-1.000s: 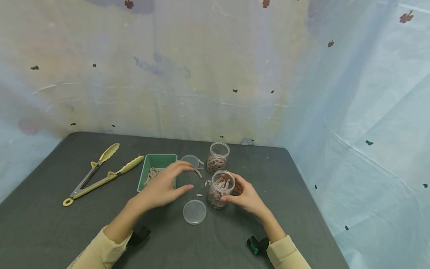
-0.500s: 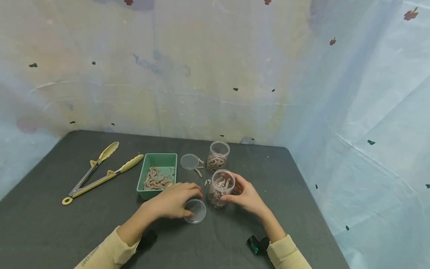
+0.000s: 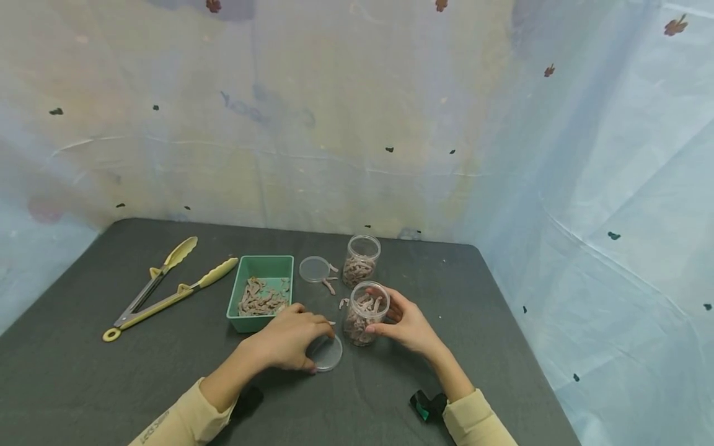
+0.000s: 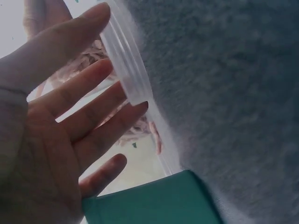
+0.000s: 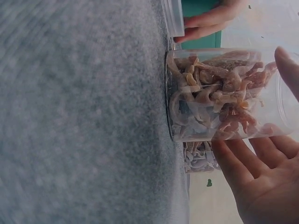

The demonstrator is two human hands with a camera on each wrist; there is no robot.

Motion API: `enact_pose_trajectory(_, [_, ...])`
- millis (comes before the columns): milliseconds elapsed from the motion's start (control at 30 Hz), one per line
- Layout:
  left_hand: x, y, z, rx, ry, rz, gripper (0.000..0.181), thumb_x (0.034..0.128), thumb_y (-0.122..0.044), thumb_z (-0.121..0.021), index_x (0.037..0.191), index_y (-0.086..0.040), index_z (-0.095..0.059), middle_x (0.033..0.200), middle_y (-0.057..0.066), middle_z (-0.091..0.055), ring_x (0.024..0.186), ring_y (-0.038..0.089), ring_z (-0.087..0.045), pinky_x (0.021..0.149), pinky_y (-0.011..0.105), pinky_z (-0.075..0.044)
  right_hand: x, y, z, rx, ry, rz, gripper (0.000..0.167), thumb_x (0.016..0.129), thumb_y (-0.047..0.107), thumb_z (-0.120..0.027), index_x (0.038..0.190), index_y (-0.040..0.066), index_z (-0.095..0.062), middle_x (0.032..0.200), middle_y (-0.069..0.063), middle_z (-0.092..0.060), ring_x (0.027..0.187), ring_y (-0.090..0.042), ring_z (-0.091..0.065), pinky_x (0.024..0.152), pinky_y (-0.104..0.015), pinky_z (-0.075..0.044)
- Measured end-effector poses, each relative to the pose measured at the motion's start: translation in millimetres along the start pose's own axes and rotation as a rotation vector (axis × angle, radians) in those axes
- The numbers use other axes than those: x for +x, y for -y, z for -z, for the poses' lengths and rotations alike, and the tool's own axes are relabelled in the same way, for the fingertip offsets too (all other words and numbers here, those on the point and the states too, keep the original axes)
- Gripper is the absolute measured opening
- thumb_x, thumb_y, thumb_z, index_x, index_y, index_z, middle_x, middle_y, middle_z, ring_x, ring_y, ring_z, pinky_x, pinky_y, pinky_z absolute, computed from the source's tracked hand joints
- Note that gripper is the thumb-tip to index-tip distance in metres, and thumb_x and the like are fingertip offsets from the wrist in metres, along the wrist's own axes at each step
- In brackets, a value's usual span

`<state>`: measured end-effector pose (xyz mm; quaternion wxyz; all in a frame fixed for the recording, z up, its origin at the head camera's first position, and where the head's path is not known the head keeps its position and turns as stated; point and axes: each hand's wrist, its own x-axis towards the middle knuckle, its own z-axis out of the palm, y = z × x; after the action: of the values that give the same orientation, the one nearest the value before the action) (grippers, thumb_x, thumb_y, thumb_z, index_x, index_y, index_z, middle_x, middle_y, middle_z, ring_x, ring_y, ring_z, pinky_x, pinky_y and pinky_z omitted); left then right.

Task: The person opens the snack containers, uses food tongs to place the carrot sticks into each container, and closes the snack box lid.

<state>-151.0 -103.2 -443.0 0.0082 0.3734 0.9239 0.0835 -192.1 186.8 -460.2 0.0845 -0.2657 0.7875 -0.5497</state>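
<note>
My left hand [image 3: 290, 341] has its thumb and fingers at the edges of a clear round lid [image 3: 329, 354] lying on the dark table. Up close, the left wrist view has the thumb and fingertips against the lid's rim [image 4: 125, 60]. To the right, my right hand [image 3: 409, 325] holds an uncapped clear jar [image 3: 362, 325] upright on the table, thumb on the near side and fingers behind. Pinkish-brown dried strips [image 5: 219, 93] fill much of it. Behind stands another uncapped jar [image 3: 359, 266] with similar strips.
A green tub [image 3: 268, 265] partly filled with strips stands behind my left hand. A second clear lid [image 3: 314, 269] lies beside the far jar, with a few loose strips [image 3: 329, 286] close by. Spread yellow-tipped tongs [image 3: 167, 303] lie at the left. A pale curtain [image 3: 312, 124] hangs behind.
My left hand has come down and toward me from above the green tub's side to the near lid, and its fingers now meet the lid's edges. The right hand stays on the jar.
</note>
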Motion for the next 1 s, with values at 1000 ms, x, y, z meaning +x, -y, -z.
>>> enact_pose_trajectory(1000, [52.7,-1.6,50.6,-0.572,-0.31,-0.063,0.054,0.0945,-0.035,-0.078,0.143,-0.016,-0.06,0.145,0.004,-0.051,0.131,0.027,-0.052,0.101,0.053,-0.049,-0.8,-8.2,7.7,0.041,0.059,0.001,0.078,0.091,0.009,-0.082,0.158,0.006,-0.042,0.156,-0.017,-0.048,0.143,-0.036,-0.049,0.112,-0.053,-0.043])
